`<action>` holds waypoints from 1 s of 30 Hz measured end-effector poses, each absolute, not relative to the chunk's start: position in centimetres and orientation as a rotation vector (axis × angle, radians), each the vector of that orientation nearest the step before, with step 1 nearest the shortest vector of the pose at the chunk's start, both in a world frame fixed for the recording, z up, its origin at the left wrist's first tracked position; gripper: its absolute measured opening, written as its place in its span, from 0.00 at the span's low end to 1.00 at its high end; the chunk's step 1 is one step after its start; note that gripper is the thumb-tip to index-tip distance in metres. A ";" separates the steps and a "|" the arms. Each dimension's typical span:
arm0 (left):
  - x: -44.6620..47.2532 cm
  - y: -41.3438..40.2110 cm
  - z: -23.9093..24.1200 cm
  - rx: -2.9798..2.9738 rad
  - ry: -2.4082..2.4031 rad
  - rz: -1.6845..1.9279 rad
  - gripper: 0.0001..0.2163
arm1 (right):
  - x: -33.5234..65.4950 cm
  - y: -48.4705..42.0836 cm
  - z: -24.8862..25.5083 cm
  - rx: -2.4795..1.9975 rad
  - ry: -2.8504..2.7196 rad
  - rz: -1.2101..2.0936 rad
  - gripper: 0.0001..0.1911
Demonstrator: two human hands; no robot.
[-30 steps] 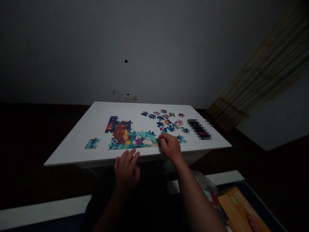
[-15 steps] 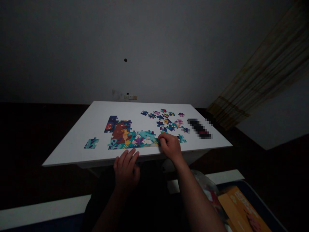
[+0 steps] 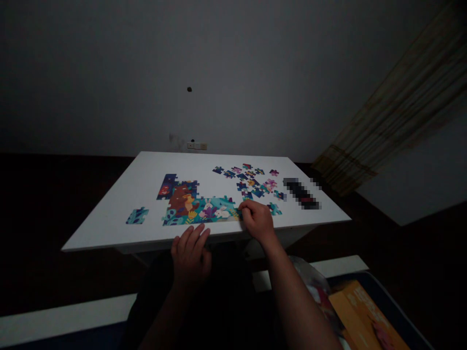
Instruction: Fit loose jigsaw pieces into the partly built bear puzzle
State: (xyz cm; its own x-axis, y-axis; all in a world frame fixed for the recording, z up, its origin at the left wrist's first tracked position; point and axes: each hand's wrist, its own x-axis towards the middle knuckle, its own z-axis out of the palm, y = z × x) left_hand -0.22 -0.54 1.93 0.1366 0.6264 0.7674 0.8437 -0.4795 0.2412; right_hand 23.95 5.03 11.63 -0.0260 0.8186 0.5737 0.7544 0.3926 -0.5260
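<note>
A partly joined jigsaw puzzle (image 3: 186,201) with a bear and rabbits lies on the white table (image 3: 120,194). At its lower right end, my right hand (image 3: 256,219) is closed, its curled fingers pressed on a puzzle piece (image 3: 236,213) along the joined edge; the hand covers most of that piece. My left hand (image 3: 191,253) rests on the table's front edge just below the puzzle, open, fingers stretched out and holding nothing. Several loose puzzle pieces (image 3: 251,183) are spread beyond my right hand. Another teal piece (image 3: 274,209) lies just right of it.
A separate teal puzzle section (image 3: 137,216) lies at the table's left. A blurred-out dark object (image 3: 301,193) is near the right edge. At lower right, an orange box (image 3: 365,313) sits beside a clear plastic bag (image 3: 310,274). A curtain (image 3: 394,102) hangs at right.
Both hands keep nearly the same place and pose. The view has shifted very slightly; no puzzle piece has visibly moved.
</note>
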 end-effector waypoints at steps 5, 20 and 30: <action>-0.2 -0.6 1.9 -2.167 -1.432 -1.263 0.22 | 23.9 5.0 11.7 -1.374 -1.780 0.101 0.13; -0.4 -0.5 1.2 -2.195 -1.477 -1.254 0.29 | 23.8 5.0 11.7 -1.409 -1.779 0.092 0.13; -0.3 -0.4 1.3 -2.175 -1.460 -1.266 0.25 | 23.9 5.1 11.7 -1.404 -1.782 0.093 0.13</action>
